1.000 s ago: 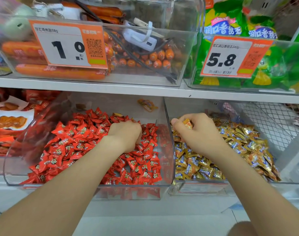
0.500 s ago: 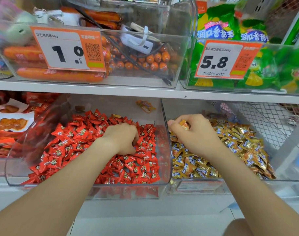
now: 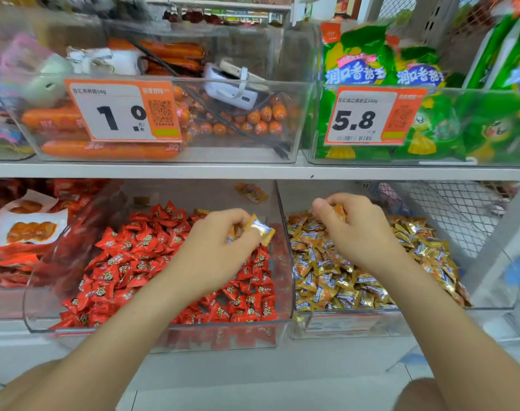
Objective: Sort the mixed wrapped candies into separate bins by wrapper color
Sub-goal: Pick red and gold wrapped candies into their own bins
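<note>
Two clear bins sit side by side on the lower shelf. The left bin [image 3: 163,336] is packed with red candies [image 3: 128,262] and the right bin [image 3: 356,324] is full of gold candies [image 3: 341,286].

The left hand [image 3: 220,247] is over the red pile, close to that bin's right wall. Its fingers are curled and pinch a gold-wrapped candy [image 3: 260,228] held up above the reds. So that one's on the wrong side, just beside the divider between the two bins.

The right hand [image 3: 356,229] is over the far left corner of the gold bin. It's curled too, with a small orange-gold candy [image 3: 339,209] pinched between thumb and fingertips. I can't tell if there's more tucked in the palm.

There's also a stray orange wrapper [image 3: 251,192] lying alone at the far end of the left bin, well apart from the red heap.

The upper shelf [image 3: 252,172] has a bin of orange sausages [image 3: 110,149] with a 1.0 price tag [image 3: 125,111] and a white gadget [image 3: 232,90] with a cable lying on top. To the right are green snack bags [image 3: 430,129] behind a 5.8 price tag [image 3: 368,115]. Far left on the lower shelf are red snack packets [image 3: 15,262].
</note>
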`<state>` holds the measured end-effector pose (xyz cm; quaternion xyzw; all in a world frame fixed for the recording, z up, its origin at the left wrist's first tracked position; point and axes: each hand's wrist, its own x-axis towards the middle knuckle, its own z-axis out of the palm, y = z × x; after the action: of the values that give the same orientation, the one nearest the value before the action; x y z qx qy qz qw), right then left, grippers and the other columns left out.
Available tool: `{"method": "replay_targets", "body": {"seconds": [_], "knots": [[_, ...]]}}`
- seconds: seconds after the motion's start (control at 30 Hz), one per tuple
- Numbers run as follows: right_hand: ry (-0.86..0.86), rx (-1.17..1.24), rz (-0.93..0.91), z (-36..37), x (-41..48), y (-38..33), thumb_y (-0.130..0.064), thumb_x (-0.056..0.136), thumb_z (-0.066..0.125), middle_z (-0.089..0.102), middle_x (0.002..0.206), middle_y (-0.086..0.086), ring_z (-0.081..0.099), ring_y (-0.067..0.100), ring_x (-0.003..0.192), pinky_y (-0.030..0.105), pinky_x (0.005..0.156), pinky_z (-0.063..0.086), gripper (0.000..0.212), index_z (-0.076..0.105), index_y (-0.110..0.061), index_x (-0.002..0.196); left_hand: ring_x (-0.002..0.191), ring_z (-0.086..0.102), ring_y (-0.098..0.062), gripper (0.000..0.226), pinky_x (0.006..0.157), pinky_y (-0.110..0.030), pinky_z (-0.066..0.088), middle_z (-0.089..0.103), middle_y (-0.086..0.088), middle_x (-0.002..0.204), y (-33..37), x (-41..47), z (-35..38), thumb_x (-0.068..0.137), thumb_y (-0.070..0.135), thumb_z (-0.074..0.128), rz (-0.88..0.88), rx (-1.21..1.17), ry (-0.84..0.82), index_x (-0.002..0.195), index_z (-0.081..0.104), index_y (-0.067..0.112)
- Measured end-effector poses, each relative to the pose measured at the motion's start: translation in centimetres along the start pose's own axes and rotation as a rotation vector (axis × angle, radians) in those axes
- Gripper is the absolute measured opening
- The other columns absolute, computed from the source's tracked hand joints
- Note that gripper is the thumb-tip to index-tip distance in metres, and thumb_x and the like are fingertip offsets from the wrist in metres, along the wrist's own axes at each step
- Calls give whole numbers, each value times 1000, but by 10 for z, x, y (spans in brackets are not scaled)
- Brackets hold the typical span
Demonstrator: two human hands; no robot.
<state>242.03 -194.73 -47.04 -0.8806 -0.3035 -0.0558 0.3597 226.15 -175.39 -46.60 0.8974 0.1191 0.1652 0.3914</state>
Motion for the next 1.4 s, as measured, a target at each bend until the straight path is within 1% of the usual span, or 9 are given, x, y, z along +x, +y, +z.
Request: {"method": "replay_targets", "body": {"seconds": [0.23,0.4,0.57,0.7,0.8,0.93,1.17,1.3,1.4], "knots": [[-52,-286,0,-23,-3,70,-39,103,62,63,109,7,58,32,116,45,100,48,27,72,-27,125,81,52,-6,13,68,-24,34,56,11,81,82,3,56,109,31,48,225,178,-144,108,58,23],[167,-54,27,-50,-15,82,-16,101,60,73,97,-9,60,2,79,25,79,44,24,78,-23,115,119,55,-35,38,92,-41,43,55,-10,124,84,50,125,99,9,61,161,522,-202,135,51,17],[207,13,57,-56,-21,59,-11,96,59,69,73,-12,60,0,60,12,59,43,26,80,-26,100,137,36,-48,56,110,-65,26,38,-10,154,82,53,128,100,28,56,145,821,-297,153,36,28],[234,-5,-94,-45,-29,9,-10,93,59,71,92,-8,63,6,81,26,84,49,26,80,-24,99,118,50,-28,30,99,-49,41,62,4,121,68,27,83,98,36,42,346,709,39,120,62,31],[75,68,-185,-24,-40,-31,-10,94,58,70,91,-11,64,5,81,24,83,50,27,80,-25,100,95,58,-26,29,84,-43,49,66,4,93,27,18,34,88,31,37,211,587,158,93,66,28],[-43,-53,-342,30,-40,-79,-10,90,57,67,101,-1,65,20,96,38,87,53,26,74,-21,106,99,66,-45,34,85,-46,56,72,-19,103,-48,44,-19,81,26,39,-193,690,21,100,66,15],[-373,-223,115,124,12,-113,-17,90,65,61,127,22,58,43,123,43,97,52,36,54,-8,123,140,47,-35,53,114,-36,38,51,-15,153,-108,74,-38,99,36,41,-131,577,-293,146,53,17],[-401,-149,222,170,44,-94,-23,87,64,54,145,19,49,42,138,46,112,47,65,42,-17,147,100,67,-24,32,83,-31,54,72,-4,117,-112,79,-43,85,41,69,-157,592,-412,112,65,24],[-524,-232,216,189,52,-92,-26,82,65,50,151,14,46,39,142,45,115,44,80,34,-26,156,84,65,-12,53,72,-26,51,69,8,98,-115,78,-54,64,45,84,-213,595,-500,109,62,29]]}}
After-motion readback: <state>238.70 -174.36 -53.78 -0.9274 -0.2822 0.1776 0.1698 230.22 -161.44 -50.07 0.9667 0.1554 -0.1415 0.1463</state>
